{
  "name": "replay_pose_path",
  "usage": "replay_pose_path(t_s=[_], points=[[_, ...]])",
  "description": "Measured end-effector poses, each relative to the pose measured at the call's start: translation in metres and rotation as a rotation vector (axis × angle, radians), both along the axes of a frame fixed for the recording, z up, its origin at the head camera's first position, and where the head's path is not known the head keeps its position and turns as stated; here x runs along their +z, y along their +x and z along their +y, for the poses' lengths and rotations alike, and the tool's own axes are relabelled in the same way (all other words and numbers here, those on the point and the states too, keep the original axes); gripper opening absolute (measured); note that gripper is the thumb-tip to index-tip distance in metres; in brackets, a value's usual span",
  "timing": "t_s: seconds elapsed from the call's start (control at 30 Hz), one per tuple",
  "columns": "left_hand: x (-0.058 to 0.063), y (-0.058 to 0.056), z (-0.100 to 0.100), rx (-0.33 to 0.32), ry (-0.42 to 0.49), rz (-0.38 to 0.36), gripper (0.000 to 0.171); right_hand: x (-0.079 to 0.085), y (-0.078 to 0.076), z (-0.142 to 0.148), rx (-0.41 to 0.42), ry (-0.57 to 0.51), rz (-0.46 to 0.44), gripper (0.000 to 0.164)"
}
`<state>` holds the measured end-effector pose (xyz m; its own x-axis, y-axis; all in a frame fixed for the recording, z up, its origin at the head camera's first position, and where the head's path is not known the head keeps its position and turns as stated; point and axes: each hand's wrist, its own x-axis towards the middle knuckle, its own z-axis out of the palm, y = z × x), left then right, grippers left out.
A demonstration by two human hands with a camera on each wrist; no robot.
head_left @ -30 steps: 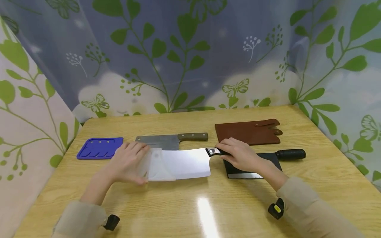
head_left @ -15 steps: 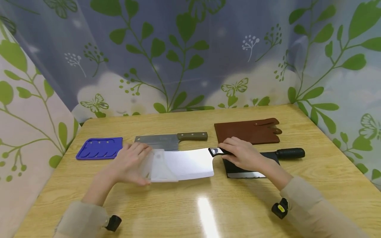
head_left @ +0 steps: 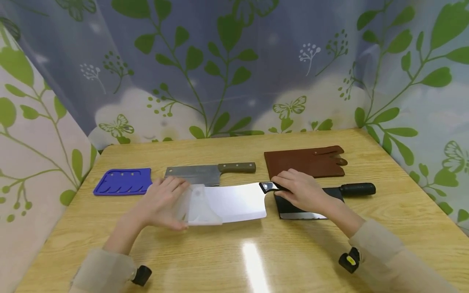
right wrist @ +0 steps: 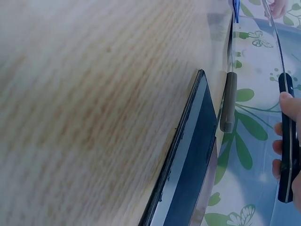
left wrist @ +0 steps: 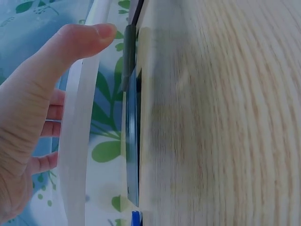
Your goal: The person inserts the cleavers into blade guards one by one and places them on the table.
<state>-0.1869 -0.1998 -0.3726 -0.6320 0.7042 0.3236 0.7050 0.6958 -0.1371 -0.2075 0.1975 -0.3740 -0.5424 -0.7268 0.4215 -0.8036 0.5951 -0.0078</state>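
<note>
My right hand (head_left: 300, 189) grips the black handle (right wrist: 286, 136) of a shiny cleaver (head_left: 238, 203), held level above the table with its blade toward the left. A translucent white blade cover (head_left: 199, 207) encloses the far part of that blade. Around the cover's left end my left hand (head_left: 165, 203) holds on, thumb along the near edge and fingers behind, as the left wrist view also shows. Behind the cover lies a grey cleaver (head_left: 196, 175) with a brown riveted handle (head_left: 238, 167). Under my right hand is a black cleaver (head_left: 300, 209) with a bright edge, partly hidden.
A blue blade cover (head_left: 124, 182) rests at the left of the wooden table (head_left: 205, 260). At the back right lies a brown leather sheath (head_left: 298, 160). A leaf-patterned curtain (head_left: 234, 81) hangs behind the table and along its sides.
Both hands have shifted slightly to the right, carrying the cleaver and its white cover along. The other cleavers, the blue cover and the leather sheath stay where they were.
</note>
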Motion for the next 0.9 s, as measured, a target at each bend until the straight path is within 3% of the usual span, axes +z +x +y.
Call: replay_pose_path(t_s=[0.17,0.3,0.5,0.7,0.9], points=[[0.003,-0.001,0.01,-0.003,0.019,-0.059,0.099,0.001,0.003,-0.007,0.012,-0.018,-0.018,0.035],[0.004,0.002,0.016,0.016,-0.024,-0.099,0.099,-0.002,0.006,-0.014,0.011,-0.023,-0.051,0.035],[0.002,0.003,0.018,0.034,-0.059,-0.081,0.1,-0.007,0.011,-0.017,0.004,-0.023,-0.016,0.034],[-0.002,0.004,0.016,0.012,-0.045,-0.053,0.101,-0.006,0.012,-0.017,0.015,-0.015,0.031,0.033],[-0.003,0.005,0.016,-0.002,-0.029,-0.047,0.101,-0.005,0.012,-0.016,0.01,0.004,0.024,0.034]])
